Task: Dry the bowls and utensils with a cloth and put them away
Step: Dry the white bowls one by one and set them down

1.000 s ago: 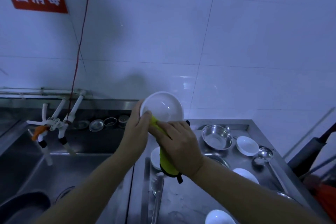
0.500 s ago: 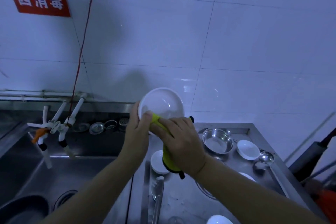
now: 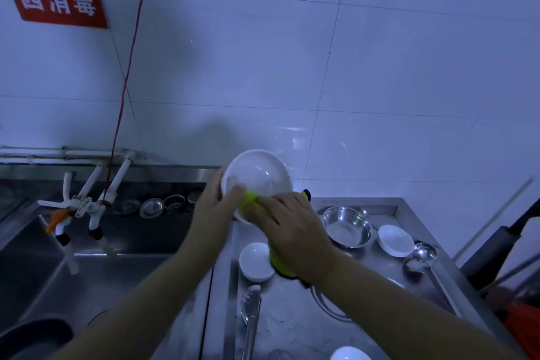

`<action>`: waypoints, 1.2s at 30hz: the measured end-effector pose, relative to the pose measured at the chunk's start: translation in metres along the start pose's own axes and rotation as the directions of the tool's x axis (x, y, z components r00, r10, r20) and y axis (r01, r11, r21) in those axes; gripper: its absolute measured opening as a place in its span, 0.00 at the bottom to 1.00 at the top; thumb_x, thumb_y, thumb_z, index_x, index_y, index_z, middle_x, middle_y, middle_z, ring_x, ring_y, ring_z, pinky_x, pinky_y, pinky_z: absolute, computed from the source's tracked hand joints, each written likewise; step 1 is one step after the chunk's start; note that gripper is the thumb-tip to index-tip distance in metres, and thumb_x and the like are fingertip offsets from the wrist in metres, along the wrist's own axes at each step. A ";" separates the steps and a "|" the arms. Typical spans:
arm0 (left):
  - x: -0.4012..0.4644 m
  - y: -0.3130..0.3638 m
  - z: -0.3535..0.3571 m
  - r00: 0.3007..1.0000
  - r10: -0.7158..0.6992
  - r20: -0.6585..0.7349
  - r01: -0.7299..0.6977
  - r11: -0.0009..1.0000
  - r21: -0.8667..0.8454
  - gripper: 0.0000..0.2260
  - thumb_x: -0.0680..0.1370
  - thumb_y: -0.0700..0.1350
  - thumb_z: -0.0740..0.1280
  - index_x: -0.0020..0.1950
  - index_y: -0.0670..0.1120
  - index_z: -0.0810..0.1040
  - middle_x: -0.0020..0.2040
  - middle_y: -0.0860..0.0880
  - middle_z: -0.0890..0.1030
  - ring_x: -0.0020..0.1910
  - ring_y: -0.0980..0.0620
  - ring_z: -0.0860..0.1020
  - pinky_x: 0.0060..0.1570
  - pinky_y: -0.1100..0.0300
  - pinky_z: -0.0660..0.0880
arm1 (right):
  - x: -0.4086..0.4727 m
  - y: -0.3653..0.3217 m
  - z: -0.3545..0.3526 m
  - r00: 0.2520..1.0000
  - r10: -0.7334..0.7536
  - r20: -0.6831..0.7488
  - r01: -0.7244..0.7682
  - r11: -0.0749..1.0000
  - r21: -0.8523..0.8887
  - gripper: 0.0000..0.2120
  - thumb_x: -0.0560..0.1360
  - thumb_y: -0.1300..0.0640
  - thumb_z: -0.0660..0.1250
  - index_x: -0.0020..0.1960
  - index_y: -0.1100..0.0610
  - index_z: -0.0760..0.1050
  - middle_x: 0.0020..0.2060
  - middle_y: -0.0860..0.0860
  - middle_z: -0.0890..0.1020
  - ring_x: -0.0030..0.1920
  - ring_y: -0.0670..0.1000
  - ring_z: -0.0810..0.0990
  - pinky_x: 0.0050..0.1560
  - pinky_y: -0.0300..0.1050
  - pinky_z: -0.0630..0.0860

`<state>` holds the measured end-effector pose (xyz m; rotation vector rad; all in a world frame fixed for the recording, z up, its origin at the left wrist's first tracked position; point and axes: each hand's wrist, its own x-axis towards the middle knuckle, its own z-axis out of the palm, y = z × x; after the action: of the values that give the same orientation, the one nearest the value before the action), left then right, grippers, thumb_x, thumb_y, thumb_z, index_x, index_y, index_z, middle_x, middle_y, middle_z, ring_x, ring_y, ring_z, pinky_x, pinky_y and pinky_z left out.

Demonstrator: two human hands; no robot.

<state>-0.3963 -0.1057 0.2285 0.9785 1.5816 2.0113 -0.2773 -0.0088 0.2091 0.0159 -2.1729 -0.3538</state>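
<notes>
White wall tiles rose behind a steel counter [image 3: 292, 327], with a red sign [image 3: 58, 0] high on the left and taps [image 3: 87, 207] hanging over the sink [image 3: 43, 272] beneath it. Just right of the sink, the left hand [image 3: 213, 207] gripped a white bowl [image 3: 257, 175] by its rim, thumb curled over the edge, holding it tilted up in the air above the counter. The right hand [image 3: 292, 231] was closed round a yellow cloth [image 3: 251, 199], pressing it against the bowl's lower rim. Below the hands lay a small white dish [image 3: 254, 261] and tongs [image 3: 251, 307]; further right sat a steel bowl [image 3: 347, 228], another white dish [image 3: 394, 240] and a ladle [image 3: 423, 257], all waiting to be dried.

The bowl was likely wet, so a hard wipe could twist it out of that one-sided grip and drop it onto the dishes below. The cloth's hanging tail might also drag across the small dish.
</notes>
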 end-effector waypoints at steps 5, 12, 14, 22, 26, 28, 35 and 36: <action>-0.015 -0.019 -0.002 0.995 0.039 -0.093 -0.044 0.998 -0.054 0.17 0.78 0.50 0.58 0.65 0.50 0.70 0.55 0.50 0.78 0.50 0.55 0.79 0.43 0.61 0.77 | -0.005 -0.017 0.002 0.977 0.022 0.214 -0.057 0.985 0.160 0.18 0.73 0.52 0.65 0.61 0.57 0.78 0.53 0.55 0.82 0.52 0.55 0.80 0.55 0.51 0.76; -0.008 -0.014 -0.017 0.996 0.008 0.085 -0.012 0.999 0.051 0.14 0.72 0.50 0.60 0.56 0.59 0.75 0.52 0.50 0.78 0.47 0.54 0.78 0.41 0.57 0.77 | 0.000 0.016 -0.008 0.965 -0.111 0.239 0.124 0.991 -0.043 0.13 0.75 0.63 0.66 0.58 0.61 0.79 0.52 0.56 0.82 0.51 0.56 0.81 0.52 0.48 0.76; -0.007 -0.015 -0.016 0.995 -0.012 0.099 0.005 0.997 0.078 0.14 0.69 0.54 0.61 0.53 0.64 0.76 0.50 0.50 0.78 0.43 0.57 0.78 0.34 0.60 0.77 | 0.006 0.010 -0.007 0.968 -0.030 0.248 0.050 0.996 -0.074 0.16 0.76 0.59 0.60 0.61 0.61 0.78 0.54 0.56 0.82 0.53 0.56 0.80 0.53 0.48 0.76; -0.004 -0.015 -0.017 0.997 0.019 0.069 -0.025 0.996 0.084 0.12 0.73 0.49 0.59 0.53 0.60 0.76 0.53 0.54 0.79 0.52 0.57 0.77 0.50 0.62 0.73 | 0.009 -0.011 0.001 0.907 -0.036 0.420 -0.011 0.994 0.110 0.25 0.73 0.43 0.62 0.64 0.56 0.76 0.65 0.52 0.76 0.65 0.53 0.73 0.62 0.49 0.68; -0.002 -0.020 -0.022 0.993 0.009 0.120 -0.019 0.997 0.077 0.13 0.72 0.50 0.60 0.51 0.64 0.77 0.51 0.54 0.79 0.46 0.59 0.78 0.39 0.66 0.76 | -0.012 -0.007 0.005 0.900 -0.181 0.397 0.135 0.981 0.140 0.21 0.69 0.48 0.71 0.61 0.51 0.77 0.61 0.50 0.79 0.61 0.53 0.77 0.60 0.50 0.71; 0.002 -0.020 -0.028 0.973 -0.087 0.214 0.067 0.993 0.099 0.12 0.69 0.54 0.63 0.49 0.66 0.78 0.50 0.50 0.80 0.41 0.58 0.80 0.35 0.60 0.77 | -0.018 0.005 0.004 0.933 -0.248 0.262 0.217 0.966 0.140 0.08 0.74 0.58 0.69 0.53 0.51 0.81 0.56 0.50 0.82 0.55 0.52 0.80 0.56 0.48 0.74; 0.011 -0.018 -0.042 0.912 -0.214 0.350 -0.059 0.775 0.629 0.23 0.78 0.53 0.62 0.71 0.61 0.60 0.65 0.50 0.71 0.61 0.50 0.73 0.58 0.48 0.74 | -0.026 0.037 -0.001 0.924 -0.284 0.255 0.260 0.957 0.127 0.04 0.71 0.59 0.75 0.43 0.51 0.84 0.45 0.48 0.85 0.43 0.52 0.82 0.48 0.44 0.76; 0.009 -0.016 -0.043 0.920 -0.096 0.380 -0.253 0.594 0.764 0.25 0.76 0.55 0.62 0.72 0.58 0.60 0.67 0.52 0.70 0.65 0.53 0.68 0.62 0.51 0.69 | -0.028 0.037 -0.002 0.914 -0.277 0.297 0.248 0.960 0.131 0.05 0.69 0.58 0.76 0.43 0.51 0.84 0.45 0.48 0.85 0.43 0.52 0.82 0.47 0.45 0.76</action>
<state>-0.4352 -0.1243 0.2102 1.6610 2.2556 0.9298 -0.2548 0.0299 0.1970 0.3271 -2.5077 -0.4335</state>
